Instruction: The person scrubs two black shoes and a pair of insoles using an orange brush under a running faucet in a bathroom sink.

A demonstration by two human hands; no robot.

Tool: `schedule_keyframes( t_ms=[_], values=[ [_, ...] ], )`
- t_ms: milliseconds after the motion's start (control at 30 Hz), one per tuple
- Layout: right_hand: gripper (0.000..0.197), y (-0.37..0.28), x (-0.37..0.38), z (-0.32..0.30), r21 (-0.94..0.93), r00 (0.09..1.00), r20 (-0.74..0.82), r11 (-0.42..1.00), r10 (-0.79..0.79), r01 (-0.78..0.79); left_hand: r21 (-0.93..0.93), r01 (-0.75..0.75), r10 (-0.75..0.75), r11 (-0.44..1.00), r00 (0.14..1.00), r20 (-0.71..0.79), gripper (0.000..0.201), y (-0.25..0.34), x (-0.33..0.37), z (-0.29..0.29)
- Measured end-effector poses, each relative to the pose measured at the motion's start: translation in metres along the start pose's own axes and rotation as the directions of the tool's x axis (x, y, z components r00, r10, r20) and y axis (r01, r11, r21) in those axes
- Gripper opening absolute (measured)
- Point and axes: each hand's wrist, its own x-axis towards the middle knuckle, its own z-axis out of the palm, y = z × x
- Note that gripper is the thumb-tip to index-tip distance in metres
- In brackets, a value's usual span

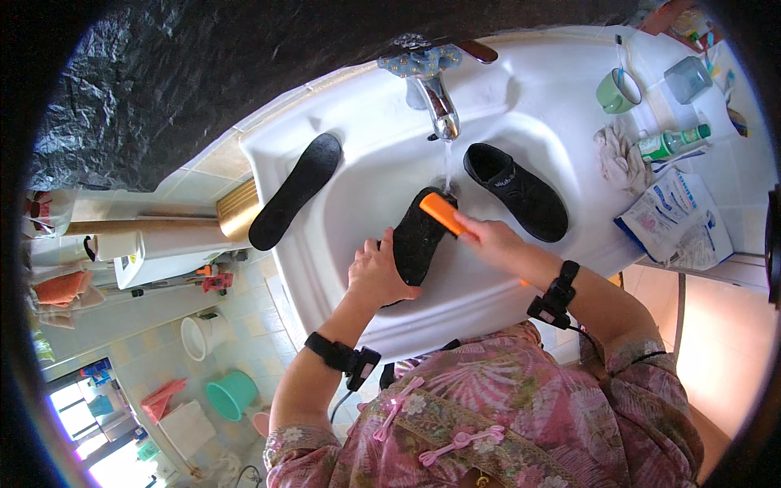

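Wet black sole piece (416,244), held low in the basin

From the head view, our one view, we see the black sole piece lying at a slant in the white basin (350,203), its far end just by the water stream (447,159) under the tap (441,110). Our left hand (378,270) holds the near end, thumb and fingers spread across it; our right hand (490,242) is closed around an orange tool (442,213) laid over the far end. We cannot tell whether the piece is a loose insole or a shoe turned sole up, as the hand and tool hide its edges.

We judge it light, bendable rather than rigid, and hard to break. Wet, it will probably slide on the smooth basin, so we would keep the broad left-hand grip on the near end, pressing down with the palm and leaving the middle free. Lifting by both long edges should stop it drooping.

A black shoe (529,199) rests to the right, apart from it, and a black insole (297,191) lies over the basin's left side
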Motion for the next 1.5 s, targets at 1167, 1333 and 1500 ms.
schedule_keyframes(
  t_ms=[1167, 1333, 1500],
  values=[
    [0.030, -0.004, 0.036, -0.002, 0.008, 0.990, 0.012, 0.990, 0.143, -0.143, 0.037, -0.038, 0.037, 0.999, 0.999, 0.016, 0.110, 0.017, 0.016, 0.012],
    [0.038, -0.023, 0.013, 0.007, 0.003, 0.995, 0.067, 0.998, -0.070, 0.070, -0.046, -0.010, 0.012, 0.999, 0.999, 0.036, 0.111, 0.011, 0.019, 0.011],
    [0.034, -0.003, 0.042, -0.003, -0.007, 0.989, -0.094, 0.993, 0.115, -0.116, -0.107, -0.014, 0.013, 0.994, 1.000, -0.006, 0.111, 0.014, 0.023, 0.015]
  ],
)
